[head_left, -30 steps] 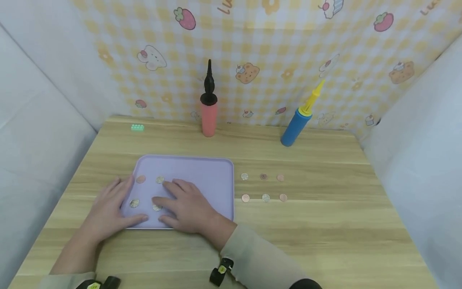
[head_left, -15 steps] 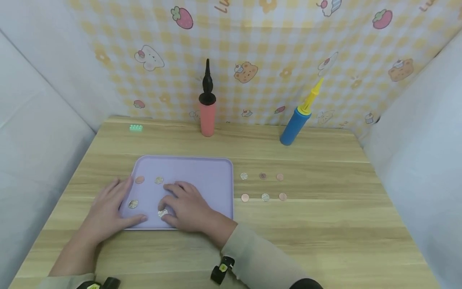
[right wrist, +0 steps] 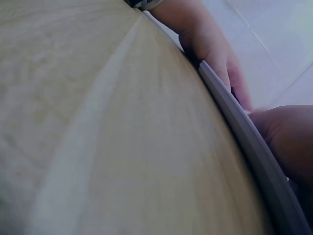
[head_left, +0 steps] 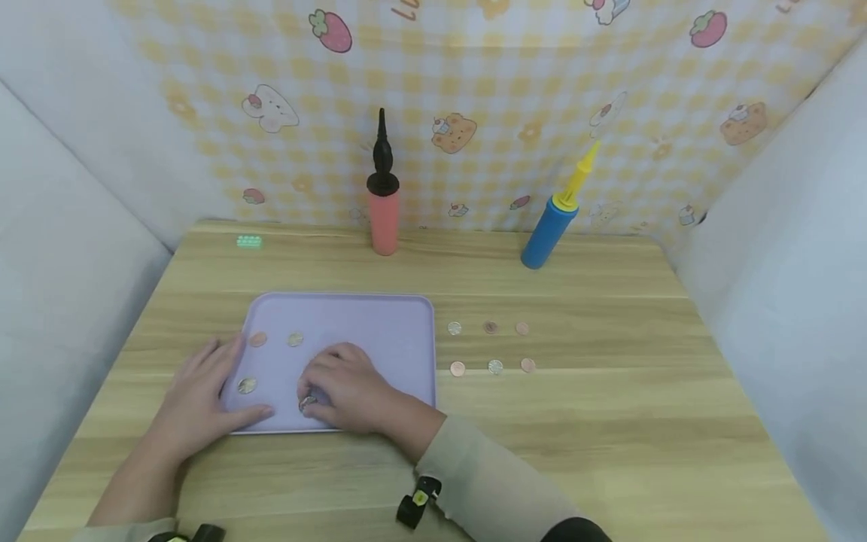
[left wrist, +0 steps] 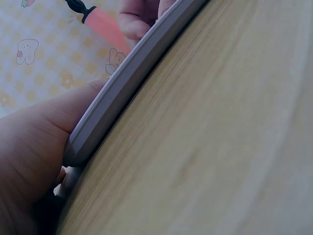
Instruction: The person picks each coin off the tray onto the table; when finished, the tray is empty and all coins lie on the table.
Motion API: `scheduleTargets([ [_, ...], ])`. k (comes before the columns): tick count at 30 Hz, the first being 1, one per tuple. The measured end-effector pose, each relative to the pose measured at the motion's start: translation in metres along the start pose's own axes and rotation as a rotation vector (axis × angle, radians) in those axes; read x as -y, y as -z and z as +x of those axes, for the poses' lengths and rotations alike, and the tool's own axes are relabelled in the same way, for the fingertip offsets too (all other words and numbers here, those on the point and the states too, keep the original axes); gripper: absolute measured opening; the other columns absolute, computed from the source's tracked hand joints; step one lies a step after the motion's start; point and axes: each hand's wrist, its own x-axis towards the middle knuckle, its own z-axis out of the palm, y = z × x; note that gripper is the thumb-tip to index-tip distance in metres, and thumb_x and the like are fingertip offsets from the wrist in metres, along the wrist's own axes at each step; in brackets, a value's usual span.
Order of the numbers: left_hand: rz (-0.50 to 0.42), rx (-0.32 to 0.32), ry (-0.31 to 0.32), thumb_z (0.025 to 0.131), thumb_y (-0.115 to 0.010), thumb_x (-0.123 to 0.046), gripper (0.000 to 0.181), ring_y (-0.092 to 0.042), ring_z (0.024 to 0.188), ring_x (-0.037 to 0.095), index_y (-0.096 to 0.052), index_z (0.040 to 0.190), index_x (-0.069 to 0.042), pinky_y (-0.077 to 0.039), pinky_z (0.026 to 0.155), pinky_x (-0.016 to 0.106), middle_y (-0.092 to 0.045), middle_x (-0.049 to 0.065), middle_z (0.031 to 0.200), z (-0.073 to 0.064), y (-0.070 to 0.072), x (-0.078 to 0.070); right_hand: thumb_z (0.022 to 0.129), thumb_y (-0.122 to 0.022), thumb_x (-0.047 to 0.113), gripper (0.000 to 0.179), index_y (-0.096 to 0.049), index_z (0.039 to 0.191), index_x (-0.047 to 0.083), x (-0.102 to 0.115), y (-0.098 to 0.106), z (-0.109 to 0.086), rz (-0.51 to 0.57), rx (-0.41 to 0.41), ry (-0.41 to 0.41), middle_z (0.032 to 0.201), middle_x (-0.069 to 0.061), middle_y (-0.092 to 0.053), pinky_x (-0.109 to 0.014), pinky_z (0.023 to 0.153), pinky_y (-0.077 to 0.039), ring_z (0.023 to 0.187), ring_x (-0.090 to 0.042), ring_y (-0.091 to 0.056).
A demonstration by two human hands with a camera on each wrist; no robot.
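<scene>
A purple tray (head_left: 379, 324) lies on the table with coins on it. At its front left corner rests my left hand (head_left: 196, 391), fingers lying along the left edge and thumb extended over the front rim. My right hand (head_left: 348, 388) is over the tray's front middle, with thumb and curled fingers pinching a silver coin (head_left: 308, 403) that stands tilted. Left of it are a gold-toned coin (head_left: 247, 385), a copper coin (head_left: 258, 339) and another gold-toned coin (head_left: 295, 339). The left wrist view shows the tray's side wall (left wrist: 112, 98); the pinched coin is hidden there.
Right of the tray, several coins lie in two rows, among them a silver coin (head_left: 495, 366). Behind stand a pink hand pump (head_left: 384, 222) and a leaning blue hand pump (head_left: 549, 233). A green toy brick (head_left: 248, 242) sits at the back left.
My right thumb and fingers have closed on the silver coin, drawn it slightly right and toward me, and tipped it up. My left hand stays at the tray corner.
</scene>
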Motion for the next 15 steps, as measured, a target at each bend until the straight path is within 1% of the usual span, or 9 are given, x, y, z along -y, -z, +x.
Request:
scheduleTargets([
  [2, 0.002, 0.001, -0.001, 0.072, -0.098, -0.045, 0.128, -0.018, 0.154, 0.06, -0.026, 0.167, 0.001, -0.001, 0.125, 0.071, -0.035, 0.032, 0.165, -0.0005, -0.0003, 0.0004, 0.1, -0.078, 0.035, 0.006, -0.074, 0.104, 0.033, -0.0016, -0.0018, -0.0007, 0.046, -0.045, 0.044, 0.111, 0.024, -0.068, -0.023, 0.121, -0.023, 0.126, 0.0, -0.049],
  [4, 0.003, -0.001, -0.002, 0.072, -0.098, -0.045, 0.127, -0.018, 0.154, 0.06, -0.026, 0.167, 0.002, -0.002, 0.125, 0.071, -0.035, 0.032, 0.165, -0.0008, 0.0, 0.0001, 0.099, -0.079, 0.031, 0.004, -0.079, 0.103, 0.032, -0.0038, -0.0037, -0.0015, 0.087, -0.094, 0.085, 0.104, 0.026, -0.072, -0.02, 0.117, -0.028, 0.119, 0.002, -0.053],
  [7, 0.011, -0.008, -0.005, 0.071, -0.098, -0.045, 0.128, -0.02, 0.153, 0.061, -0.027, 0.167, 0.002, -0.003, 0.125, 0.071, -0.037, 0.032, 0.164, -0.0013, 0.0001, -0.0002, 0.102, -0.076, 0.025, 0.013, -0.084, 0.111, 0.032, -0.0062, -0.0046, -0.0027, 0.102, -0.135, 0.12, 0.108, 0.024, -0.075, -0.018, 0.115, -0.031, 0.117, 0.001, -0.056],
  [9, 0.015, -0.009, -0.007, 0.071, -0.098, -0.045, 0.128, -0.02, 0.153, 0.061, -0.027, 0.166, 0.003, -0.003, 0.126, 0.07, -0.037, 0.033, 0.164, -0.0013, 0.0, -0.0004, 0.104, -0.073, 0.022, 0.018, -0.084, 0.116, 0.03, -0.0073, -0.0045, -0.0028, 0.114, -0.152, 0.129, 0.111, 0.02, -0.077, -0.018, 0.115, -0.033, 0.116, 0.001, -0.058],
  [11, 0.017, -0.008, -0.007, 0.072, -0.098, -0.045, 0.128, -0.019, 0.154, 0.06, -0.027, 0.167, 0.003, -0.002, 0.126, 0.069, -0.036, 0.032, 0.164, -0.0011, -0.0004, -0.0005, 0.106, -0.069, 0.018, 0.021, -0.084, 0.118, 0.027, -0.0085, -0.0048, -0.0022, 0.149, -0.177, 0.128, 0.109, 0.016, -0.078, -0.017, 0.114, -0.035, 0.112, 0.002, -0.061],
  [13, 0.014, -0.004, -0.001, 0.072, -0.098, -0.045, 0.128, -0.018, 0.154, 0.06, -0.027, 0.167, 0.002, -0.001, 0.126, 0.069, -0.036, 0.032, 0.165, -0.0013, -0.0001, -0.001, 0.103, -0.072, 0.014, 0.021, -0.084, 0.118, 0.022, -0.0094, -0.0053, -0.0024, 0.236, -0.231, 0.107, 0.106, 0.011, -0.078, -0.015, 0.109, -0.039, 0.109, 0.001, -0.062],
  [15, 0.01, 0.002, 0.009, 0.072, -0.098, -0.045, 0.127, -0.017, 0.155, 0.059, -0.027, 0.167, 0.002, -0.001, 0.126, 0.07, -0.035, 0.031, 0.166, -0.0018, 0.0004, -0.0016, 0.098, -0.078, 0.013, 0.019, -0.084, 0.116, 0.016, -0.0105, -0.0065, -0.0028, 0.347, -0.305, 0.083, 0.103, 0.007, -0.079, -0.015, 0.102, -0.045, 0.106, -0.002, -0.063],
])
